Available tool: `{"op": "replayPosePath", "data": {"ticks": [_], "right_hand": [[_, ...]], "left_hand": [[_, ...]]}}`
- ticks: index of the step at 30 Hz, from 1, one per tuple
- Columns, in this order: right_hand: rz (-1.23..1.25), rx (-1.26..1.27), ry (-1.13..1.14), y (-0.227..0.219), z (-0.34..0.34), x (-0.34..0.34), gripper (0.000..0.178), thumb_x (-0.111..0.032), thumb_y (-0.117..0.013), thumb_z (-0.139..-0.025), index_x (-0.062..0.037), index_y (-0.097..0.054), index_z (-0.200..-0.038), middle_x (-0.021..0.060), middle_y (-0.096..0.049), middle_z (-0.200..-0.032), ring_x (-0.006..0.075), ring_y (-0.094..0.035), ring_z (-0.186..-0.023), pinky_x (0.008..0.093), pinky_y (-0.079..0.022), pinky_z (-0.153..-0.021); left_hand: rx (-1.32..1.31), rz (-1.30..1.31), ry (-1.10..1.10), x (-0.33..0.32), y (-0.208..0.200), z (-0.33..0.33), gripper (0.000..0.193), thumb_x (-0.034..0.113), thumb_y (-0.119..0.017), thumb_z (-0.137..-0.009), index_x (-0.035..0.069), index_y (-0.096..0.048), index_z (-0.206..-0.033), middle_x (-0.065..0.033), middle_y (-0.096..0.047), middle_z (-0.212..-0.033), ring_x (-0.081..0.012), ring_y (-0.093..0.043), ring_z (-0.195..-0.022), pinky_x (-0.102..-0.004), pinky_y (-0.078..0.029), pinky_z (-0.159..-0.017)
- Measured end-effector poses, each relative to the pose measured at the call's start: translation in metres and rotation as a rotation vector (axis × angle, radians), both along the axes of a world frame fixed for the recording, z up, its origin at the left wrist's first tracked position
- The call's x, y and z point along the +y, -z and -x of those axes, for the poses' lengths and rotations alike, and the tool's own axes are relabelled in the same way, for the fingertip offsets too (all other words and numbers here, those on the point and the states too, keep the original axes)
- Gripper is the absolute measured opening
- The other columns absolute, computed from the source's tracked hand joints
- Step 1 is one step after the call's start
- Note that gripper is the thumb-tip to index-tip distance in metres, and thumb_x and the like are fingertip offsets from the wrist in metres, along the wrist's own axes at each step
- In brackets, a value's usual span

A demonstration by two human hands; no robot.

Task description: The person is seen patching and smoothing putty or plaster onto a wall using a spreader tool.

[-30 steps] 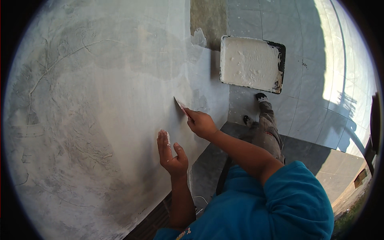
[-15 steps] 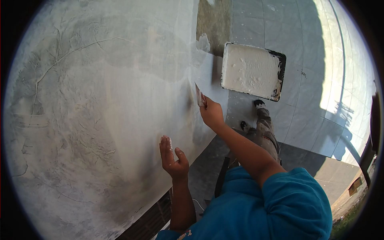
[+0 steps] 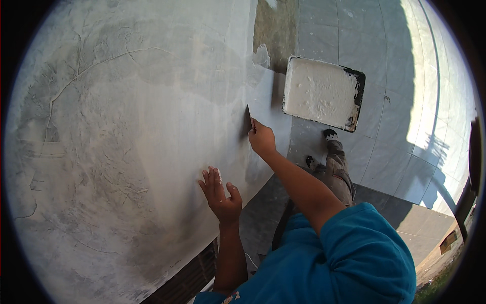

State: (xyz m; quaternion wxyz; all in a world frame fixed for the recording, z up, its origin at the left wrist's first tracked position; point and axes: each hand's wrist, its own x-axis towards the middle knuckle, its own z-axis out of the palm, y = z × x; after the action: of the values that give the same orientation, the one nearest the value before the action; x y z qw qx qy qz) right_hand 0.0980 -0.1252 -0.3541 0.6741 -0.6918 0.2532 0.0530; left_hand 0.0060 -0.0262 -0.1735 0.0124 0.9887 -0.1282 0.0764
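My right hand (image 3: 262, 139) grips a putty knife (image 3: 249, 115), its thin blade edge-on against the pale plastered wall (image 3: 172, 121). White compound coats the wall around the blade. Lower and to the left, my left hand (image 3: 218, 195) is raised near the wall with its fingers spread and nothing in it. White smears mark its fingers. I cannot tell whether its fingertips touch the wall. To the right of the knife, a black-rimmed tray (image 3: 361, 93) on the tiled floor holds a thick layer of white compound (image 3: 320, 91).
A bare brownish patch (image 3: 277, 30) shows at the wall's far end. My shoes (image 3: 330, 134) stand on grey floor tiles (image 3: 374, 116) just below the tray. Cracks (image 3: 91, 66) run across the rough wall at left. A dark slatted opening (image 3: 195, 271) lies at the lower edge.
The putty knife has turned from showing its face to nearly edge-on, as my right hand shifted slightly. The fingers of my left hand have spread apart.
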Motion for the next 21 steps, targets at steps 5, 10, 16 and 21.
{"op": "replayPosePath", "data": {"ticks": [5, 10, 16, 21], "right_hand": [[-0.139, -0.194, -0.277, -0.052, 0.076, 0.032, 0.046, -0.014, -0.059, -0.082, -0.0060, -0.059, -0.127, 0.0234, -0.066, -0.087, 0.0418, -0.065, -0.083, 0.0475, -0.051, -0.075], [-0.031, 0.133, 0.012, 0.011, 0.040, -0.017, 0.034, -0.013, -0.057, -0.082, -0.0032, -0.065, -0.114, 0.0234, -0.066, -0.088, 0.0411, -0.065, -0.083, 0.0465, -0.051, -0.076], [-0.049, -0.022, 0.014, -0.012, 0.028, 0.032, 0.034, -0.011, -0.056, -0.081, -0.0032, -0.065, -0.112, 0.0237, -0.066, -0.089, 0.0418, -0.064, -0.083, 0.0471, -0.050, -0.075], [-0.166, -0.037, -0.157, 0.004, 0.088, 0.007, 0.032, -0.011, -0.057, -0.082, -0.0042, -0.066, -0.112, 0.0236, -0.066, -0.088, 0.0417, -0.064, -0.082, 0.0474, -0.051, -0.074]], "left_hand": [[0.000, 0.055, -0.031, 0.009, -0.007, 0.006, 0.050, 0.007, -0.049, -0.085, -0.006, -0.050, -0.133, -0.0223, -0.050, -0.140, -0.0390, -0.042, -0.136, -0.0549, -0.023, -0.115], [-0.008, 0.056, -0.038, 0.007, -0.009, 0.005, 0.050, 0.007, -0.049, -0.086, -0.006, -0.050, -0.134, -0.0223, -0.050, -0.140, -0.0387, -0.042, -0.136, -0.0534, -0.024, -0.115], [0.013, 0.054, -0.025, 0.008, -0.002, 0.005, 0.050, 0.007, -0.049, -0.086, -0.006, -0.050, -0.134, -0.0216, -0.050, -0.140, -0.0379, -0.042, -0.136, -0.0527, -0.025, -0.115], [0.011, 0.035, -0.031, 0.016, 0.000, 0.009, 0.050, 0.006, -0.048, -0.085, -0.006, -0.050, -0.134, -0.0214, -0.051, -0.140, -0.0378, -0.042, -0.136, -0.0531, -0.025, -0.115]]}}
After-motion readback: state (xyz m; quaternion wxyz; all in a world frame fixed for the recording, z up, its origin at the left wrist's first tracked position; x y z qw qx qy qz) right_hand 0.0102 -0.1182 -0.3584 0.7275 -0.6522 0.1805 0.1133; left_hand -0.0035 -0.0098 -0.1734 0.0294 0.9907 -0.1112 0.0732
